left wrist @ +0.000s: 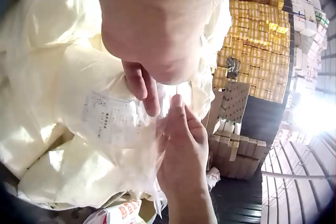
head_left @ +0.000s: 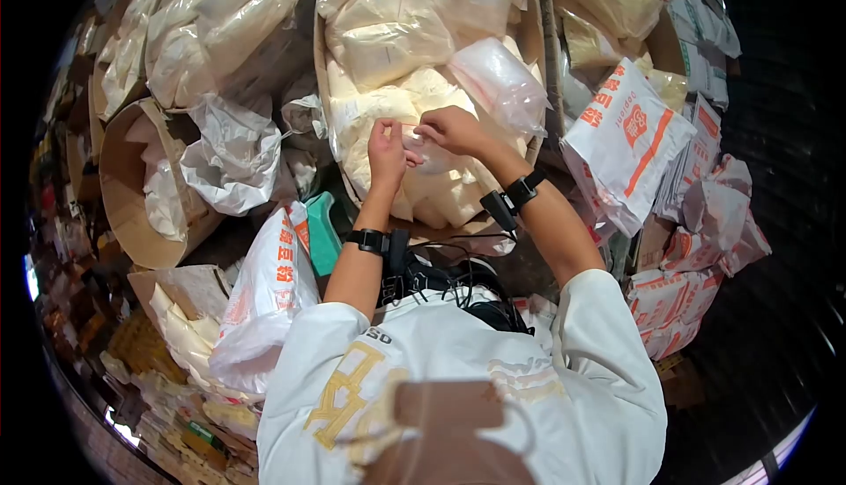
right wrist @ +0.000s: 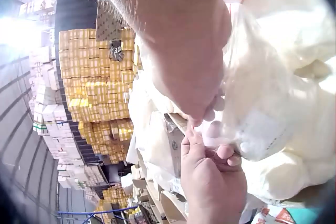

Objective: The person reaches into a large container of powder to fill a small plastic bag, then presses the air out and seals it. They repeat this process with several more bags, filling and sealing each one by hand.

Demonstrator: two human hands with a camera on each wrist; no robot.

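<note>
While your left hand point(head_left: 389, 155) and right hand point(head_left: 458, 130) pinch clear plastic point(head_left: 430, 155), fingertips nearly closed, it sits above cream packets point(head_left: 397, 49) filling central carton point(head_left: 322, 71). Left carton point(head_left: 119, 207) holds pale bags point(head_left: 162, 194). Plastic's direction, long axis: cannot tell.

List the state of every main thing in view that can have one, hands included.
Left hand: fingers curled, pinching thin clear plastic.
Right hand: pinching the same plastic.
Thin clear plastic: held between both hands; sealed or unsealed, cannot tell.
Middle carton: open, filled with cream-coloured bags.
Left round carton: open, bags inside.
White bag: crumpled.
Right orange-printed bag: lying print up.
</note>
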